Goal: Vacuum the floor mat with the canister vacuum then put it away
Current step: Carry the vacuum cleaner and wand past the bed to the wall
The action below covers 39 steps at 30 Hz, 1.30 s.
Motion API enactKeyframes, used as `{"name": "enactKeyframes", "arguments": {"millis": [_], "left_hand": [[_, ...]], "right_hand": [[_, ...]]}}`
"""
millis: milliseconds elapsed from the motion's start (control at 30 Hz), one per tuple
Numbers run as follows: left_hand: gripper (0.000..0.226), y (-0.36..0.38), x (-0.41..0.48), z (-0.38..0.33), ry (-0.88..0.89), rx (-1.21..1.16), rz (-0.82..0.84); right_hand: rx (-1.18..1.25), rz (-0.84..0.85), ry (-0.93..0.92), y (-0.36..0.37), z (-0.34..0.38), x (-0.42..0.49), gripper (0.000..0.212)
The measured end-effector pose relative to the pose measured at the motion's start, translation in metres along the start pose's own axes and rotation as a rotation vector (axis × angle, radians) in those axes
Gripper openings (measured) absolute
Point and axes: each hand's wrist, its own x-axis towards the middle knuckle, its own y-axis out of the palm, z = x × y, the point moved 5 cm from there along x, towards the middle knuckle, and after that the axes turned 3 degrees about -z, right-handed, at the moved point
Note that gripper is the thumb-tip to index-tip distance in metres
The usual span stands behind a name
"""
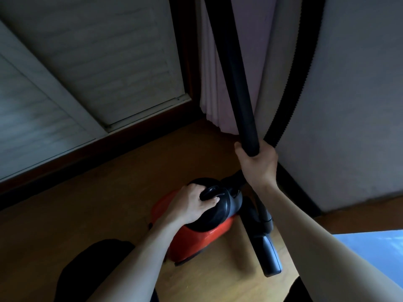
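Gripping black handle (212,191) of red vacuum (196,238) with left hand (194,203); clutching upright black tube (235,83) with right hand (258,165), ribbed hose (302,79) alongside. Wooden floor (109,203) beneath, curtain (209,83) behind.

One wide-angle view, worn on the person's head, faces forward and steeply down at the red canister vacuum (202,238) on the wooden floor (109,203). It is close: both forearms enter from the bottom edge (straight lines bow toward the borders). The vacuum sits just below centre. Beyond it a shuttered door (98,62) fills the top left, and above it the black wand (235,83) runs out the top edge.
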Motion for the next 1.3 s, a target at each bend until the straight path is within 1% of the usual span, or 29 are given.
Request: {"name": "enactKeyframes", "arguments": {"millis": [133, 200, 267, 367, 467, 600, 800, 867, 967, 1067, 1133, 1233, 1300], "left_hand": [[0.04, -0.024, -0.013, -0.016, -0.05, -0.032, -0.105], [0.036, -0.045, -0.026, -0.03, -0.083, -0.06, -0.13], [0.038, -0.072, -0.042, -0.052, -0.098, -0.09, -0.152], [0.04, -0.123, -0.068, -0.094, -0.1, -0.123, -0.192], [0.034, -0.179, -0.098, -0.133, -0.113, -0.161, -0.207], [0.033, -0.257, -0.145, -0.186, -0.159, -0.144, -0.206], [0.029, -0.386, -0.222, -0.272, -0.191, -0.155, -0.269], [0.025, -0.423, -0.244, -0.292, -0.188, -0.175, -0.292], [0.029, -0.471, -0.275, -0.316, -0.188, -0.171, -0.332], [0.03, -0.507, -0.301, -0.328, -0.196, -0.144, -0.394], [0.034, -0.525, -0.315, -0.329, -0.219, -0.145, -0.439], [0.034, -0.548, -0.337, -0.323, -0.253, -0.162, -0.486], [0.029, -0.56, -0.351, -0.319, -0.283, -0.194, -0.523]], "right_hand": [[-0.025, -0.003, -0.023, -0.008, 0.034, -0.005, 0.037], [-0.027, 0.025, -0.027, -0.012, 0.064, -0.009, 0.034], [-0.048, 0.053, -0.031, -0.017, 0.102, -0.015, 0.032], [-0.077, 0.085, -0.04, -0.027, 0.166, -0.02, 0.033], [-0.087, 0.116, -0.048, -0.039, 0.234, -0.026, 0.035], [-0.094, 0.154, -0.062, -0.061, 0.338, -0.035, 0.034], [-0.107, 0.211, -0.084, -0.094, 0.503, -0.056, 0.035], [-0.103, 0.233, -0.101, -0.1, 0.55, -0.065, 0.035], [-0.069, 0.271, -0.137, -0.103, 0.61, -0.081, 0.036], [-0.045, 0.283, -0.182, -0.097, 0.653, -0.098, 0.031], [-0.028, 0.299, -0.194, -0.09, 0.672, -0.106, 0.025], [-0.013, 0.315, -0.238, -0.076, 0.694, -0.115, 0.017], [0.0, 0.344, -0.254, -0.065, 0.704, -0.119, 0.016]]}}
